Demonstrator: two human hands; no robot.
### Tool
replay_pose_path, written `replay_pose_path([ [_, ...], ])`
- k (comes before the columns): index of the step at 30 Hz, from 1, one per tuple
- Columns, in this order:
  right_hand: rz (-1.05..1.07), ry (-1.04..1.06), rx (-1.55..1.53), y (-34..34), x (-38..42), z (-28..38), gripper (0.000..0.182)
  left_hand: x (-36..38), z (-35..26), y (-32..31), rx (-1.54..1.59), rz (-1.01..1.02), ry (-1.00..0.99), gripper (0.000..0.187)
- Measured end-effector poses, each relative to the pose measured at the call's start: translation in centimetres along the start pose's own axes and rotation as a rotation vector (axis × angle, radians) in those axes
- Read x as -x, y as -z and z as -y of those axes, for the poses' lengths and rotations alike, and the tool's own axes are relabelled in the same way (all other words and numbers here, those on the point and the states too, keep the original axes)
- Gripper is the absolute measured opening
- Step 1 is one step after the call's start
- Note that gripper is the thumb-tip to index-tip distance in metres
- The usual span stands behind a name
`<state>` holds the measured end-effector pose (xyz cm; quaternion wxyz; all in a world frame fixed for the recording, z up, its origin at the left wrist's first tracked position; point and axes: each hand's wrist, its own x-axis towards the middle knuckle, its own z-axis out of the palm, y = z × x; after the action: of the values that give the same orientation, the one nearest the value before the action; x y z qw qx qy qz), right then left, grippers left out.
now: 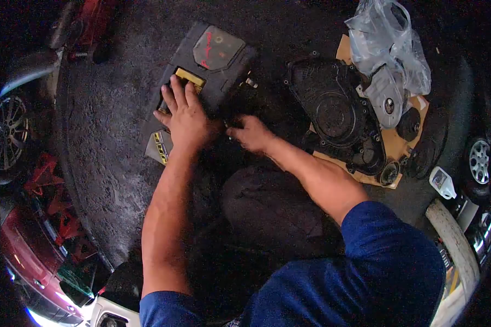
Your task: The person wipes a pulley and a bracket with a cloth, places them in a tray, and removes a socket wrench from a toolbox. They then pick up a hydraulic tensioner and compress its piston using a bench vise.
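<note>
A black toolbox (213,65) with yellow latches lies flat on dark asphalt at top centre. My left hand (184,115) rests palm down on its lid, fingertips beside the yellow centre latch (190,78). My right hand (251,133) sits at the box's near right edge with fingers curled; whether it grips something is hidden. A second yellow latch (159,147) shows at the box's left corner.
A black engine cover (333,117) lies on cardboard (398,144) at right, with round parts and a clear plastic bag (387,41) over a metal piece. A white bottle (442,182) stands nearby. Car wheels (5,133) and red jack stands (43,174) line the left.
</note>
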<state>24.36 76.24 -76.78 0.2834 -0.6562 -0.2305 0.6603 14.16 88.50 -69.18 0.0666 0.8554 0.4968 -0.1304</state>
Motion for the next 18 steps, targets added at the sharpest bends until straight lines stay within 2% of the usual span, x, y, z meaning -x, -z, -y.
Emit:
replay_pose_path([
  [2,-0.036,0.085,0.056,0.1,-0.1,-0.3,0.038,0.1,-0.2,0.5,0.012,0.018,0.006,0.101],
  [6,-0.099,0.057,0.143,0.0,0.3,0.8,0.031,0.3,-0.3,0.7,0.036,0.026,0.008,0.100],
  [12,-0.108,0.119,-0.003,0.8,-0.1,0.3,0.036,0.5,-0.5,0.9,0.046,0.030,0.026,0.101],
  [15,-0.090,0.105,0.144,1.4,0.3,1.1,0.035,0.5,-0.6,1.1,0.058,0.043,0.025,0.100],
  [17,-0.126,0.326,0.360,1.9,0.6,0.5,0.034,0.6,-0.5,1.0,0.057,0.038,0.020,0.099],
  [18,-0.127,0.334,0.361,2.1,0.2,-0.1,0.034,0.5,-0.4,1.1,0.057,0.038,0.014,0.098],
])
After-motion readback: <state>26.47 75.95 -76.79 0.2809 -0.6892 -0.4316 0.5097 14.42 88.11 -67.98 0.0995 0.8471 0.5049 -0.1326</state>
